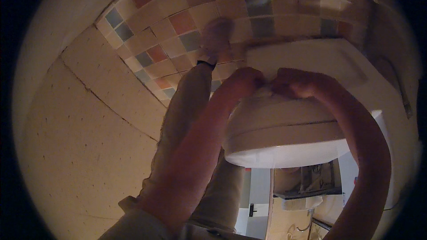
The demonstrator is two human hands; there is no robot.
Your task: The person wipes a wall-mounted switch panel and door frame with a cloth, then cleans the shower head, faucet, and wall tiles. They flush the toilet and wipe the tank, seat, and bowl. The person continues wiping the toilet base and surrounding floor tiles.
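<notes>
My left hand [250, 79] and my right hand [298, 83] nearly meet in front of a pale ceramic fixture [283, 110], probably a toilet. The fingers of both hands are curled. A small pale spot shows between the fingertips, but blur and dim light hide whether it is a held item. The base of the fixture [297, 53] meets the floor behind my hands. Along its body runs a dark seam, and its brightly lit white rim [287, 156] lies below that in the picture.
Multicoloured tiles [181, 21] cover the floor, where my foot [217, 35] stands. A pale tiled wall [100, 140] rises at left. A thin hose or pipe [398, 85] hangs at right. Low in the picture are a door handle [253, 210] and a basin-like fixture [302, 203].
</notes>
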